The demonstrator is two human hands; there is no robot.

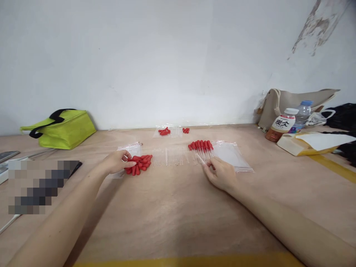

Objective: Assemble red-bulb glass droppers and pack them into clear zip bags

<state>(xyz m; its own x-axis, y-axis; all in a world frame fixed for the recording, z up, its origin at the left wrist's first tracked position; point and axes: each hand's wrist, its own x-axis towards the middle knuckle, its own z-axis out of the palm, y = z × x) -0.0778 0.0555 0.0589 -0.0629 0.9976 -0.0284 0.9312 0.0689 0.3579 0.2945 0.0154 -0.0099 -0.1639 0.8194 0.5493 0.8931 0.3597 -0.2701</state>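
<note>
My left hand (118,162) is at the left edge of a pile of red rubber dropper bulbs (141,163), its thumb and fingers closing on one of them. In my right hand (221,172) a clear glass dropper tube (200,159) is pinched between thumb and fingertips, slanting up to the left. Just beyond that hand lies a row of assembled droppers (201,145), with red bulbs on top and thin glass stems toward me. Between the hands, loose glass tubes (167,157) lie side by side on the table.
Clear zip bags lie by the left pile (130,149) and right of the droppers (230,155). Farther back are more red bulbs (164,131) on plastic. A lime-green bag (66,129) stands left; a drink bottle (281,125), beige bag (297,100) and open packet (292,144) are right.
</note>
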